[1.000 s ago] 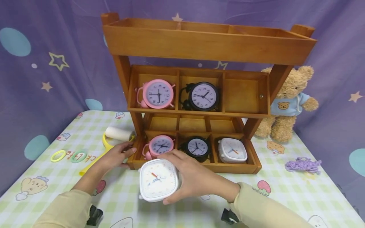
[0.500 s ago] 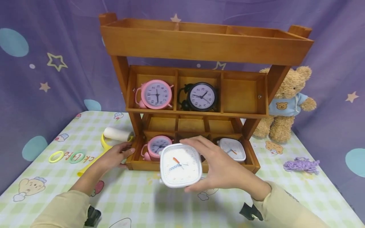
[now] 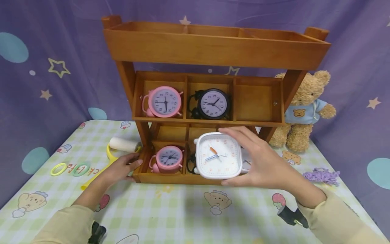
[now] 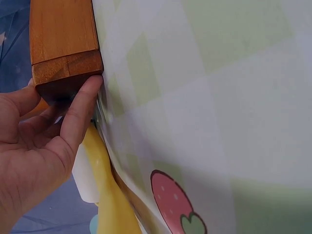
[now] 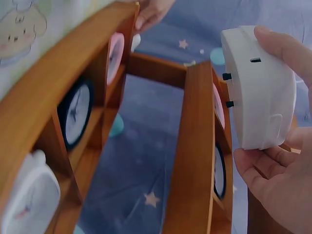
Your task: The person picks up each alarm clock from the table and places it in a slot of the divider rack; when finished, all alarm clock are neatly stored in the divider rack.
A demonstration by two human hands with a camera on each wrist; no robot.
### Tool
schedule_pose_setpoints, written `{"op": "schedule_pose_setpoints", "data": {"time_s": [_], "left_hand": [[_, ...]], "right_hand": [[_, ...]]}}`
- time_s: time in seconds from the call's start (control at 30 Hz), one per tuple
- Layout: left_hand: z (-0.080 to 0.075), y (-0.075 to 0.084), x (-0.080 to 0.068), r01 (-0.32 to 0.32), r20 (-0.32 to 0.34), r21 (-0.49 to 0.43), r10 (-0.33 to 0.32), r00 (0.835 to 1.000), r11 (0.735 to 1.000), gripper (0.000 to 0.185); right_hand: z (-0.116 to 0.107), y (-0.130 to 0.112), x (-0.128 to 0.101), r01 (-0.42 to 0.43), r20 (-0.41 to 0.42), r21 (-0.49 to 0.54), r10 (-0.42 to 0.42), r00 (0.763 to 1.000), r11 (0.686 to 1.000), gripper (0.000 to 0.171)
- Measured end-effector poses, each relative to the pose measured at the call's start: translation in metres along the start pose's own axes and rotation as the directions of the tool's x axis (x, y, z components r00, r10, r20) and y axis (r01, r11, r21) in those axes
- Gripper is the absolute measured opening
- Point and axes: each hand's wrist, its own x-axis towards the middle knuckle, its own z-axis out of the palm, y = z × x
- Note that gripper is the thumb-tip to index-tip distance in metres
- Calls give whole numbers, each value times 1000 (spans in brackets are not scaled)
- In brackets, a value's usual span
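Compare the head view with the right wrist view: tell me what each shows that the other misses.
Only the head view shows the white clock's dial, the teddy bear and the yellow lint roller.
Only the right wrist view shows the clock's back with its black knobs.
Both show the right hand gripping that clock, the wooden shelf and the left hand at its corner.

A teddy bear in a blue hoodie sits right of the shelf. Purple yarn lies on the checked tablecloth. Two small rings and a lint roller lie at left.
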Motion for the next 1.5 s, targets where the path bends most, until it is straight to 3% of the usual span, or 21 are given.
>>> {"op": "schedule_pose_setpoints", "data": {"time_s": [0.57, 1.03, 1.5], "left_hand": [[1, 0, -1, -7, 6, -18, 8, 1000, 1000, 55], [0, 0, 0, -7, 7, 6, 7, 1000, 1000, 57], [1, 0, 0, -25, 0, 5, 25, 1000, 1000, 55]], "right_hand": [[-52, 27, 2, -31, -102, -126, 18, 995, 992, 116], [-87, 57, 19, -195, -171, -185, 164, 972, 963, 114], [-98, 75, 42, -295, -63, -250, 288, 955, 922, 116]]}}
